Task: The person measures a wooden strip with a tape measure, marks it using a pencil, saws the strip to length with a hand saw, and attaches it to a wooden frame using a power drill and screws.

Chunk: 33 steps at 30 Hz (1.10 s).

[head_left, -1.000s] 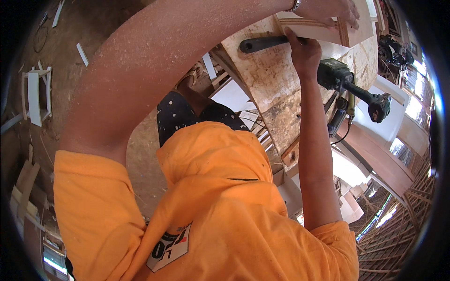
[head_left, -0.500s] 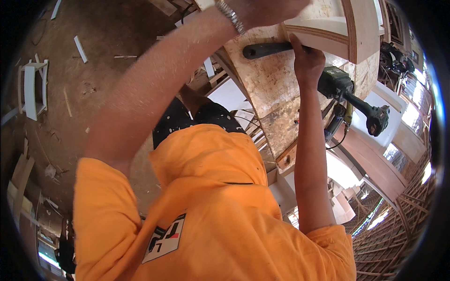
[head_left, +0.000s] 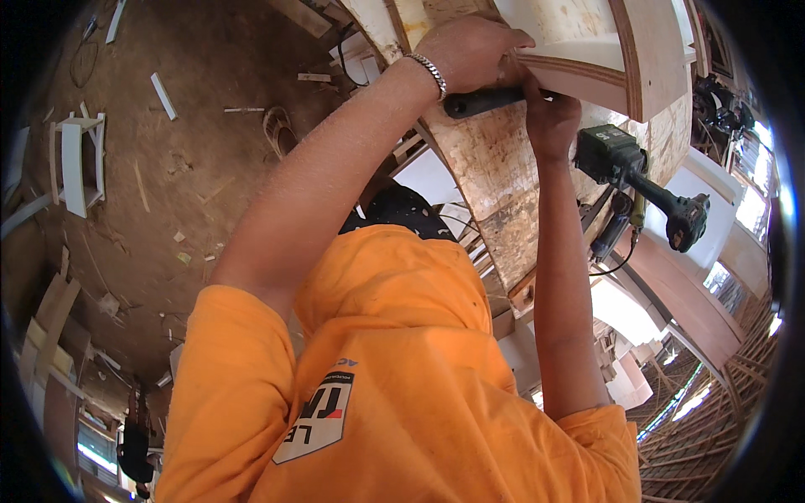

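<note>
My right hand (head_left: 553,121) is closed round a long black tool with a flat, rounded handle (head_left: 482,102), just below the edge of a plywood piece. The tool's other end is hidden by my hand and the wood. My left hand (head_left: 474,54), with a chain bracelet at the wrist, is bent at the corner of the same plywood piece (head_left: 587,84), close to my right thumb. Its fingers are drawn together; whatever they hold is hidden. The plywood piece has a white inner face and lies on a worn, stained workbench (head_left: 478,159).
Right of my right forearm a dark green cordless power tool (head_left: 608,155) lies on the bench, beside another tool with a thin hose (head_left: 612,222). Wood offcuts (head_left: 163,96) and a small white-sided frame (head_left: 75,168) are on the dirt floor at left. Pale panels (head_left: 679,289) stand at right.
My left hand has come down and left from above the plywood to its corner, beside my right hand. The right hand keeps its hold on the black tool. The view has shifted slightly.
</note>
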### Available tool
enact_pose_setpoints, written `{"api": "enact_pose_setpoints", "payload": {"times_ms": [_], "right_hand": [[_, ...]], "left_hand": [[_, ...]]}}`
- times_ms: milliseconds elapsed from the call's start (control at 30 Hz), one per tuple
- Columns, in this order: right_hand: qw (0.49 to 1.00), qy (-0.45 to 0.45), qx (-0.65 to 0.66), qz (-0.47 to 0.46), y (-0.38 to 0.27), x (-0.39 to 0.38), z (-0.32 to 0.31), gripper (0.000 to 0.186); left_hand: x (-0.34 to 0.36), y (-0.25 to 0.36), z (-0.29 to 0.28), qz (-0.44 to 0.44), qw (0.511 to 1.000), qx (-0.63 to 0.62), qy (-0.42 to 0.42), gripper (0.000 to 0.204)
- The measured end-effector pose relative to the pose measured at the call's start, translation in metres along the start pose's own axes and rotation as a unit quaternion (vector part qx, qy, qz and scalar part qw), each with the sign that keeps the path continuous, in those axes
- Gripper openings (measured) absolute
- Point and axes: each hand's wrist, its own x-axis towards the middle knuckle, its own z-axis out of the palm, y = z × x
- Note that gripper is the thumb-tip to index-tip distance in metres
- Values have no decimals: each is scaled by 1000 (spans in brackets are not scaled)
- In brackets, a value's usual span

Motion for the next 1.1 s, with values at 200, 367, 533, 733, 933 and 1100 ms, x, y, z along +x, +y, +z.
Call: {"api": "enact_pose_setpoints", "payload": {"times_ms": [200,367,533,733,933,1100], "right_hand": [[1000,24,17,-11,-11,0,3,17],[999,-27,15,9,-10,2,-4,28],[990,-53,133,-13,26,-5,-8,40],[995,-66,14,-76,37,-9,-9,48],[993,-51,47,-93,31,-2,-12,32],[994,-47,40,-90,27,1,-11,22]], "left_hand": [[-2,7,-8,-25,998,28,-60,40],[0,15,-10,-35,996,12,-83,62],[1,50,-1,-11,997,-72,14,85],[12,79,24,-81,991,-89,56,81],[15,81,24,-90,994,-47,38,68],[15,77,28,-46,995,-23,87,56]]}}
